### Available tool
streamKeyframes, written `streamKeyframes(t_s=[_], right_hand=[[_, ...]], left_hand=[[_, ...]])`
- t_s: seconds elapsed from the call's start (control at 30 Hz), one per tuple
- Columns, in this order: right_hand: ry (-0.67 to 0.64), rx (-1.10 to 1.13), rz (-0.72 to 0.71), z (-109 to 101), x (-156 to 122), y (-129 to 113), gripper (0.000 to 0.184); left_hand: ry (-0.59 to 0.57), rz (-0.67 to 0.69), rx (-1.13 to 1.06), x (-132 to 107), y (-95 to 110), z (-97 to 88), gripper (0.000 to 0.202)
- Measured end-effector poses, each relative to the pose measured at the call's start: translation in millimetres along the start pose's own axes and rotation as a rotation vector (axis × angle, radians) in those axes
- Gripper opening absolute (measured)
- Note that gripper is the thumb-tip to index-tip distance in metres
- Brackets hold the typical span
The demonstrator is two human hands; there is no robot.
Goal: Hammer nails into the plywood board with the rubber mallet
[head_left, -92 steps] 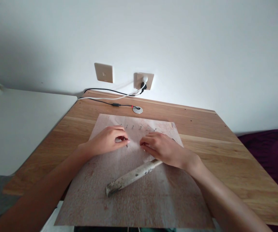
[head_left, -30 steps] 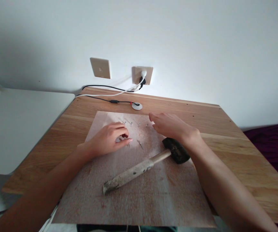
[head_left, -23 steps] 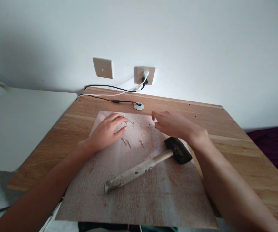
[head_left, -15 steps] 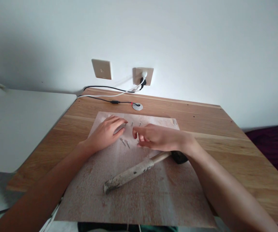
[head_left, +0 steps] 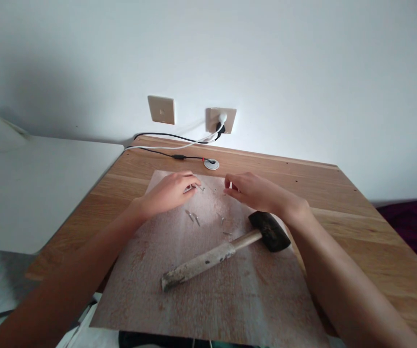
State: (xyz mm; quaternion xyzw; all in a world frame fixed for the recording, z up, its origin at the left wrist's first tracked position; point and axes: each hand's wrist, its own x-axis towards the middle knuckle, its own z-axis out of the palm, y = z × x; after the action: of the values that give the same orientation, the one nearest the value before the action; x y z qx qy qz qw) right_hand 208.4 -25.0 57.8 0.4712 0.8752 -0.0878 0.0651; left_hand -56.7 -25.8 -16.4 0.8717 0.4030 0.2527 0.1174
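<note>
White wall (head_left: pixel 303 87). Wooden desk (head_left: pixel 339 208) against it. On the desk: one flat board (head_left: pixel 179 309), brown-grey, worn surface. On the board: one hammer (head_left: pixel 230 250), lying slantwise, dark head towards the right forearm; several small nails (head_left: pixel 197 220) between its handle and the board's far edge. Left hand (head_left: pixel 175 191): thumb and forefinger slightly parted at the far nails; grip unclear. Right hand (head_left: pixel 248 189): fingers curled, near the far edge; contents, if any, hidden.

Head-worn view, looking forward and down; near the board (head_left: pixel 208 304), wall (head_left: pixel 303 96) ahead
</note>
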Motion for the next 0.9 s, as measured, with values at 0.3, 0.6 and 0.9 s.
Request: streamKeyframes(t_s=[0.3,0.6,0.9], right_hand=[[-0.012,-0.126,0.069,12.1,5.2,-5.7,0.039],[-0.008,-0.154,0.025,13.6,6.3,-7.0,0.03],[0.027,-0.097,0.004,2.7,-0.5,-9.1,0.026]], left_hand=[[0.115,0.044,-0.007,-9.4,-8.5,10.7,0.016],[0.135,0.103,0.082,-8.7,-11.1,12.0,0.017],[0.125,0.097,0.145,-8.0,-10.6,9.9,0.013]])
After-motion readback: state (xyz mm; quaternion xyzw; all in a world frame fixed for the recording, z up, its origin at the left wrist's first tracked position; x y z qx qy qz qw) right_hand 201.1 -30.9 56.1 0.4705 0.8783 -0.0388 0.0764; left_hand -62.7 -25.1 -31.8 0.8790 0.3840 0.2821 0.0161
